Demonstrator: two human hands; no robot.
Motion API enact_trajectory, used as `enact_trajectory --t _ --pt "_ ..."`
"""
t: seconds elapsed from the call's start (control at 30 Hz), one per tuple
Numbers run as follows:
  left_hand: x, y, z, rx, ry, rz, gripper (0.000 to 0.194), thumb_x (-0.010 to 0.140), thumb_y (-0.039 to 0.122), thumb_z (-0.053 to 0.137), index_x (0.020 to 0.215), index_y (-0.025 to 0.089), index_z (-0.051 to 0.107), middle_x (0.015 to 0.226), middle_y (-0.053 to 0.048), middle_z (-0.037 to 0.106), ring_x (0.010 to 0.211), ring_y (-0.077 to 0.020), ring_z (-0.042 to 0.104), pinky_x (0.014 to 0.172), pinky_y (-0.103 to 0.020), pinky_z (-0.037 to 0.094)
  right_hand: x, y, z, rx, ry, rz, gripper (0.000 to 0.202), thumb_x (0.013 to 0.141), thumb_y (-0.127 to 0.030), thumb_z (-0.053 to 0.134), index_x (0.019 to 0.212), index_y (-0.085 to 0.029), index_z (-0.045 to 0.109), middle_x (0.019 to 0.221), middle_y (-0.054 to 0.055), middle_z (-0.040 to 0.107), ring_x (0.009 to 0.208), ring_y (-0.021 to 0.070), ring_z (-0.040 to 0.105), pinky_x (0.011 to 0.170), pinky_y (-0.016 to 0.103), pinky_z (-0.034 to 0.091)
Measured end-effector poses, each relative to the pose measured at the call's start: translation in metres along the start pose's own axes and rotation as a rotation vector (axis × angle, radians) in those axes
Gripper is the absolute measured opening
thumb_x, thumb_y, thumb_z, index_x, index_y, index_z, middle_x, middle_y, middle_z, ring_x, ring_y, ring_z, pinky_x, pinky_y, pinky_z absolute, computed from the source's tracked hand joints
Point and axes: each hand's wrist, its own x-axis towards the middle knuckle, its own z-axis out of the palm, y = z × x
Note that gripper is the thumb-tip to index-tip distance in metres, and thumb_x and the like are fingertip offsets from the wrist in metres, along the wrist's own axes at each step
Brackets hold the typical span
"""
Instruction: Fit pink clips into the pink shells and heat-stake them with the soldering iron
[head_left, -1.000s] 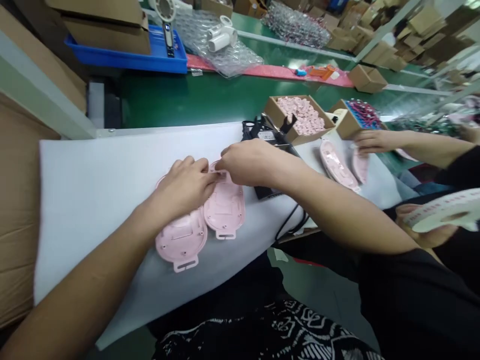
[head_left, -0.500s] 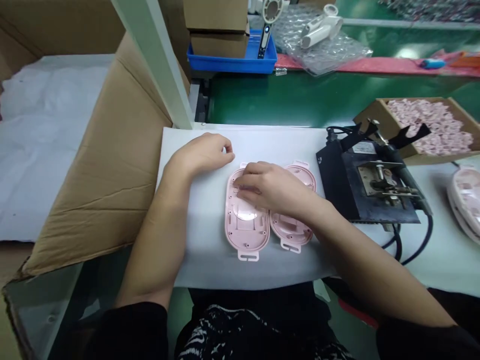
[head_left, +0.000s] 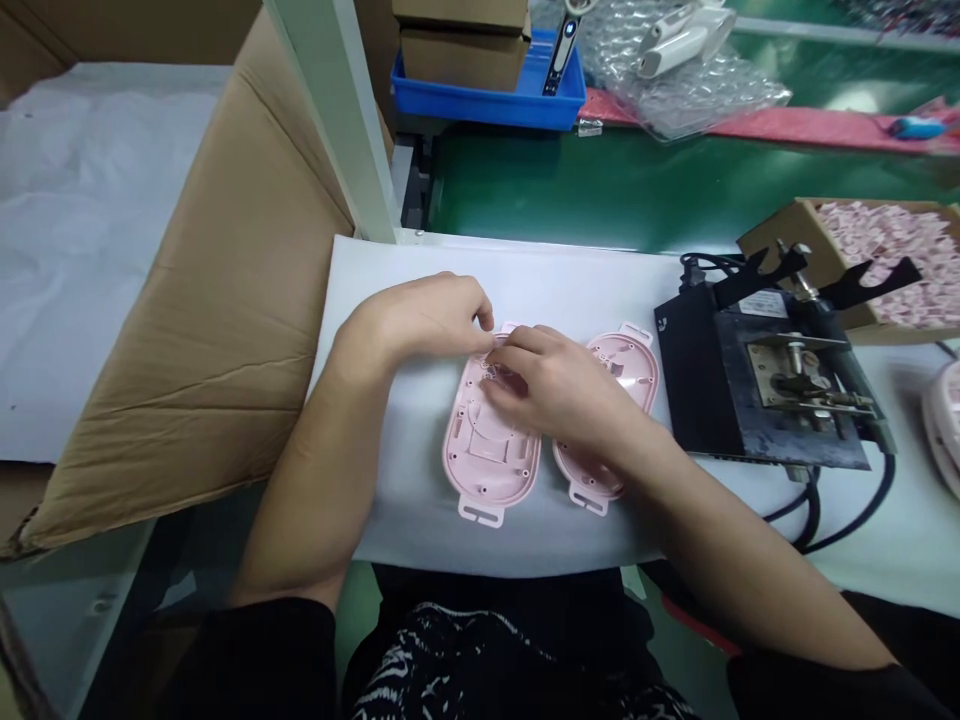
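A pink oval plastic shell (head_left: 491, 450) lies open side up on the white-covered bench, with screw posts inside and a slotted tab at each end. My right hand (head_left: 551, 385) reaches over its upper half, fingers closed in a pinch at the inside; what they hold, if anything, is hidden. Beside its top end, my left hand (head_left: 431, 315) is curled with the fingertips close together near the shell's rim, and whatever is between them cannot be made out. A second pink shell (head_left: 626, 355) lies to the right, partly covered by my right hand and forearm.
To the right stands a black metal fixture (head_left: 757, 370) with cables. Behind it, a cardboard box (head_left: 776, 235) holds many small pink parts. A large carton (head_left: 202, 300) borders the left side. Beyond the bench are a green belt (head_left: 600, 190) and a blue tray (head_left: 480, 105).
My left hand has moved right, up to the top of the left shell and near my right fingers. That shell has tilted slightly. The camera view has shifted a little.
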Motion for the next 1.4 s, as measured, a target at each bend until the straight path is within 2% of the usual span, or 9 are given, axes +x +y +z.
enact_trajectory --t 0.17,0.27,0.37,0.53,0.7,0.9,1.3,1.4 --pt "0.002 0.000 0.004 -0.023 0.010 0.016 0.026 0.078 0.035 0.058 0.091 0.025 0.078 0.090 -0.004 0.076 0.076 -0.0211 0.064 0.063 -0.031 0.040 0.003 -0.003 -0.001 0.019 0.006 0.035 0.009 0.088 -0.023 0.058 0.085 -0.017 0.063 0.089 0.006 0.062 0.081 0.0201 0.055 0.075 0.033 0.044" --pt "0.003 0.002 0.005 -0.011 0.001 -0.002 0.021 0.077 0.033 0.055 0.071 0.023 0.072 0.073 -0.004 0.071 0.064 -0.0202 0.059 0.059 -0.034 0.035 0.006 -0.004 -0.001 0.051 -0.019 0.096 0.009 0.085 -0.026 0.060 0.083 -0.018 0.059 0.087 0.005 0.060 0.076 0.0183 0.053 0.070 0.032 0.041" --pt "0.005 0.004 0.007 0.004 -0.016 -0.020 0.018 0.074 0.027 0.052 0.063 0.021 0.066 0.065 -0.005 0.066 0.057 -0.0191 0.054 0.057 -0.035 0.033 0.009 -0.004 0.001 0.043 -0.043 0.129 0.012 0.085 -0.028 0.060 0.088 -0.017 0.061 0.088 0.005 0.059 0.077 0.0193 0.052 0.071 0.033 0.040" --pt "0.008 0.007 0.008 0.016 -0.009 -0.027 0.014 0.071 0.023 0.052 0.061 0.021 0.061 0.066 -0.004 0.067 0.055 -0.0182 0.052 0.055 -0.035 0.032 0.010 -0.003 0.002 0.060 -0.035 0.122 0.013 0.086 -0.029 0.057 0.087 -0.017 0.061 0.087 0.006 0.059 0.075 0.0187 0.052 0.070 0.033 0.040" --pt "0.007 0.009 0.008 0.020 -0.008 -0.031 0.015 0.072 0.023 0.050 0.061 0.021 0.060 0.066 -0.004 0.066 0.057 -0.0190 0.054 0.054 -0.035 0.033 0.009 0.002 0.001 0.158 0.036 0.172 0.015 0.082 -0.031 0.061 0.087 -0.017 0.058 0.089 0.004 0.059 0.076 0.0176 0.054 0.068 0.031 0.039" --pt "0.006 0.011 0.008 0.015 -0.029 -0.038 0.014 0.072 0.023 0.051 0.058 0.021 0.055 0.060 -0.004 0.062 0.051 -0.0178 0.049 0.052 -0.036 0.031 0.007 0.003 0.000 0.062 0.019 0.193 0.016 0.084 -0.033 0.061 0.087 -0.017 0.058 0.089 0.006 0.060 0.074 0.0180 0.052 0.067 0.032 0.038" --pt "0.001 0.014 0.007 0.018 -0.023 -0.061 0.022 0.078 0.030 0.050 0.060 0.022 0.060 0.064 -0.005 0.063 0.056 -0.0197 0.053 0.056 -0.037 0.033 0.004 0.003 -0.004 0.054 0.007 0.196 0.018 0.086 -0.035 0.063 0.088 -0.017 0.057 0.090 0.005 0.058 0.074 0.0184 0.051 0.065 0.032 0.036" --pt "0.000 0.016 0.007 -0.001 -0.003 -0.027 0.022 0.078 0.033 0.052 0.060 0.022 0.059 0.065 -0.005 0.064 0.056 -0.0187 0.053 0.054 -0.036 0.032 0.002 0.007 -0.009 0.122 0.050 0.164 0.017 0.087 -0.032 0.061 0.096 -0.018 0.060 0.093 0.006 0.059 0.083 0.0215 0.054 0.070 0.034 0.040"
